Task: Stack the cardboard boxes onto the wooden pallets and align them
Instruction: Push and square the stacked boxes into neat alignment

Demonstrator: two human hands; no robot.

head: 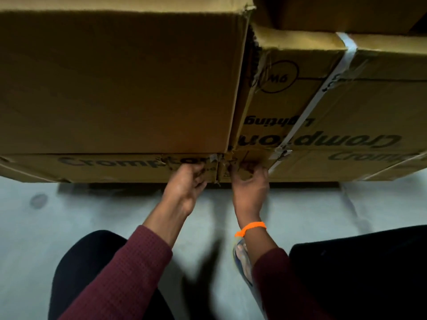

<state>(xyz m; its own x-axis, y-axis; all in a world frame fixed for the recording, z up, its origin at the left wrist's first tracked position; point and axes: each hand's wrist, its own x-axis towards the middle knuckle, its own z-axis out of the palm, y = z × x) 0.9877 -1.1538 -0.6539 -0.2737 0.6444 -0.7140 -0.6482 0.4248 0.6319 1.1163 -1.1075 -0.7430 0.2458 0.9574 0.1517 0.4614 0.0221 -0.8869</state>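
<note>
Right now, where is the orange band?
The orange band sits right of centre in the head view, round the right wrist, between the right hand reaching the bottom box and the maroon sleeve.

Stacked cardboard boxes [115,88] form a solid wall ahead, only narrow seams between them; floor [92,209] in front leaves open room

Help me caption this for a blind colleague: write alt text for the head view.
Left hand and right hand reach the seam between two low cardboard boxes at the foot of a stack; their grip is blurred. Bigger boxes sit above, one bound by a white strap; the floor is grey.
</note>
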